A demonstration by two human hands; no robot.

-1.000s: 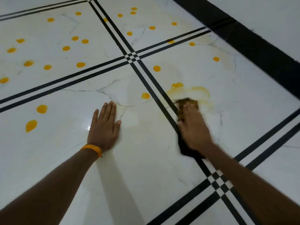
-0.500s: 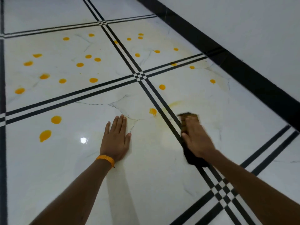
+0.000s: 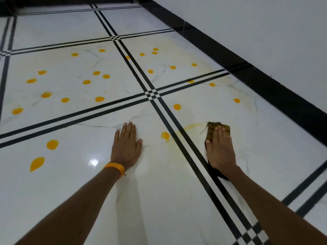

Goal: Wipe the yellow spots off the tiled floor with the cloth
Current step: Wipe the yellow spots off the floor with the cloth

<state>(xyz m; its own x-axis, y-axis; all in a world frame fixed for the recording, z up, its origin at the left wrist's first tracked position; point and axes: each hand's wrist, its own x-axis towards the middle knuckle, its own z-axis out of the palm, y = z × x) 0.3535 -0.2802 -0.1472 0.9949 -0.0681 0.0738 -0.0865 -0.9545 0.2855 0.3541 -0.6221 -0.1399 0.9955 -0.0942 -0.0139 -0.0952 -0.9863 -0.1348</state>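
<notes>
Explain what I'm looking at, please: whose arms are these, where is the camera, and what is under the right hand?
There is no machine here. These are a person's two bare arms, filmed by one wide-angle camera worn on their head, looking forward and down. The left hand, with an orange wristband, lies flat on the white tiled floor. The right hand presses with straight fingers on a dark cloth; it pins the cloth down rather than gripping it. Many yellow spots dot the tiles; the nearest spot sits between the hands. A faint yellow smear lies just left of the cloth.
</notes>
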